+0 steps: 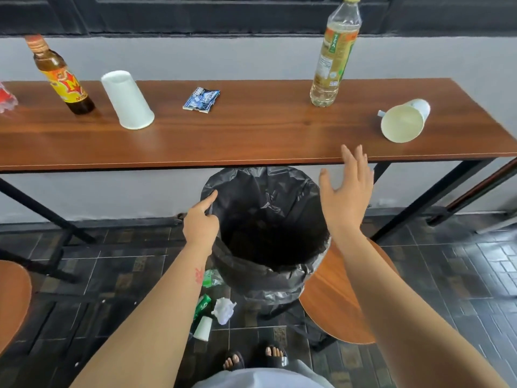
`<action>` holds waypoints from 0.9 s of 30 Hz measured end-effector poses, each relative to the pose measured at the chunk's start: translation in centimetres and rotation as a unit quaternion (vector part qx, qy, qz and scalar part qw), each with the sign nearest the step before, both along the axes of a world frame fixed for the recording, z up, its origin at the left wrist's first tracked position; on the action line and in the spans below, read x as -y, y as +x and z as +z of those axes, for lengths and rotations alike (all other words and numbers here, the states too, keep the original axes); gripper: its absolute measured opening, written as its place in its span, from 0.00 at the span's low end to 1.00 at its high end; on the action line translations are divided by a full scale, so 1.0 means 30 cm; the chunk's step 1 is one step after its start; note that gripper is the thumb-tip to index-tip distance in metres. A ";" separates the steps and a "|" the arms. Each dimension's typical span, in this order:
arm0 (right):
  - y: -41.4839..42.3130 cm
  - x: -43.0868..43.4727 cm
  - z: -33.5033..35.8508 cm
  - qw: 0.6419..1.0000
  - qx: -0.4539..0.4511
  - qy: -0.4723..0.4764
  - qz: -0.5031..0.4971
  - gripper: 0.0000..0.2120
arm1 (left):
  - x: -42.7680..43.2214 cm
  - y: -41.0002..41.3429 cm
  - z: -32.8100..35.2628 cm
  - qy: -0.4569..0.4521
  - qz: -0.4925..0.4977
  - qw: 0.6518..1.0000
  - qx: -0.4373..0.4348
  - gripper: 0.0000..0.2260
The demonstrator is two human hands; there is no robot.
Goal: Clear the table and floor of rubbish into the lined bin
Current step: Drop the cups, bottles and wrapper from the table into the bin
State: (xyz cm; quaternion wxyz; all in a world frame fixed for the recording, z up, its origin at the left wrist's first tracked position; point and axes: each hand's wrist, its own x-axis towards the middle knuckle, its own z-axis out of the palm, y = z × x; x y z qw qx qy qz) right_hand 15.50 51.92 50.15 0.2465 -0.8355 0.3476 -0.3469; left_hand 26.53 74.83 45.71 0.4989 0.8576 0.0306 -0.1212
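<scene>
Black-lined bin (263, 278); contents too dark.

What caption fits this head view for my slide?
Left hand holds the bin liner while the open right hand hovers by the littered table.

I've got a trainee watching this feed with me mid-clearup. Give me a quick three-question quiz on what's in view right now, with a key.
1. Multiple choice: which paper cup on the table lies on its side? A) the one beside the brown bottle; B) the one right of the tea bottle; C) both.
2. True or false: the right hand is holding a piece of rubbish.
3. How many bottles stand upright on the table?
Key: 1 B: the tipped cup shows its mouth to the camera; the upside-down cup stands by the brown bottle. 2 False: its fingers are spread and empty, near the lined bin. 3 Two: the brown bottle and the tea bottle.
</scene>
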 end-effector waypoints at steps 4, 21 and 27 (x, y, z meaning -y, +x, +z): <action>0.009 0.152 0.074 0.995 0.036 -0.040 -0.081 0.27 | 0.105 0.012 0.027 0.017 -0.030 0.999 0.016 0.29; 0.116 0.494 0.190 0.979 0.056 0.123 -0.151 0.31 | 0.261 0.044 0.049 0.048 -0.023 0.998 0.044 0.30; 0.083 0.439 0.160 0.981 0.108 0.112 -0.114 0.31 | 0.261 0.042 0.059 0.034 -0.005 0.999 0.041 0.29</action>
